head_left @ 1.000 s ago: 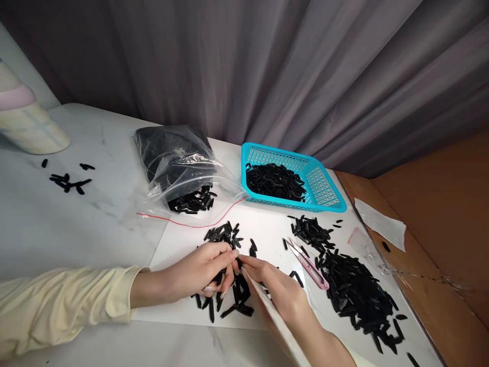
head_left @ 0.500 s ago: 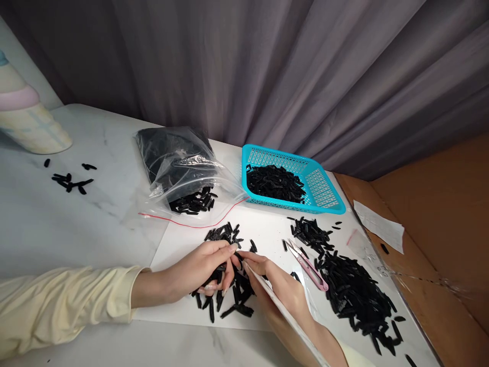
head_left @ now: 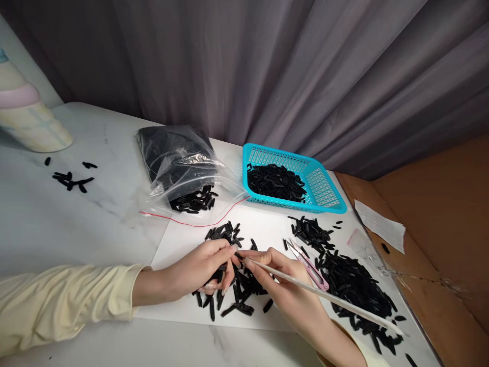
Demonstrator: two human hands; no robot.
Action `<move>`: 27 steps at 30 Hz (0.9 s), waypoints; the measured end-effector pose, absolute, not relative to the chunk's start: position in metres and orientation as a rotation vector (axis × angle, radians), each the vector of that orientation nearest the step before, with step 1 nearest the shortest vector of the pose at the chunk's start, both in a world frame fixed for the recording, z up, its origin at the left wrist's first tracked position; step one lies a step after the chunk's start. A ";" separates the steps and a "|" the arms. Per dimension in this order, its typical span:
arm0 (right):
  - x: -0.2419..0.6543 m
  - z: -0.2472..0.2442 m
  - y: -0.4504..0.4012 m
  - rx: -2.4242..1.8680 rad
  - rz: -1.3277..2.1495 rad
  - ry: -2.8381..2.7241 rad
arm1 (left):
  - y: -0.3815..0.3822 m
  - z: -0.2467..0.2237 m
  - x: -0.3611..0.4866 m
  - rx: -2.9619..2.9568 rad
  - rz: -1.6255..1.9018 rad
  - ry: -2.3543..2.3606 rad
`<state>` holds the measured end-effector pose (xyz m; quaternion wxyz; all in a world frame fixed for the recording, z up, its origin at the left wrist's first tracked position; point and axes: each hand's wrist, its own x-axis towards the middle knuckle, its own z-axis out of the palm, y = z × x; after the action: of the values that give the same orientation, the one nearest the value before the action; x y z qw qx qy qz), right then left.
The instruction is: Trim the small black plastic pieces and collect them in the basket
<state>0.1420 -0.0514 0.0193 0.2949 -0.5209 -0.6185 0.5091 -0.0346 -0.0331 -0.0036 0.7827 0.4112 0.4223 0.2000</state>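
Note:
My left hand is closed, its thumb and fingertips pinching a small, narrow black piece that my fingers partly hide. Close against it, my right hand grips a long, thin, pale strip whose far end points to the lower right. The fingertips of both hands nearly meet. Under and around them lies a loose pile of narrow black pieces on a white sheet. Pink-handled thread snips lie just beyond my right hand.
A blue basket at the back holds many black pieces. Left of it lies a clear zip bag with black contents. More black pieces form a heap at the right. A pastel bottle-like object stands at the far left.
The pale strip has turned in my right hand, its far end swinging up and to the right. My right hand has rotated with it. My left hand keeps its pinch nearly unmoved.

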 end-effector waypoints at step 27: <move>0.137 -0.013 -0.065 -1.068 0.402 -2.226 | -0.034 -0.006 -0.033 0.856 0.457 0.926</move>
<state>0.1372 -0.0647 -0.0128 0.3148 -0.4053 -0.8446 0.1526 -0.0330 -0.0341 -0.0060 0.7834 0.3968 0.4289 0.2119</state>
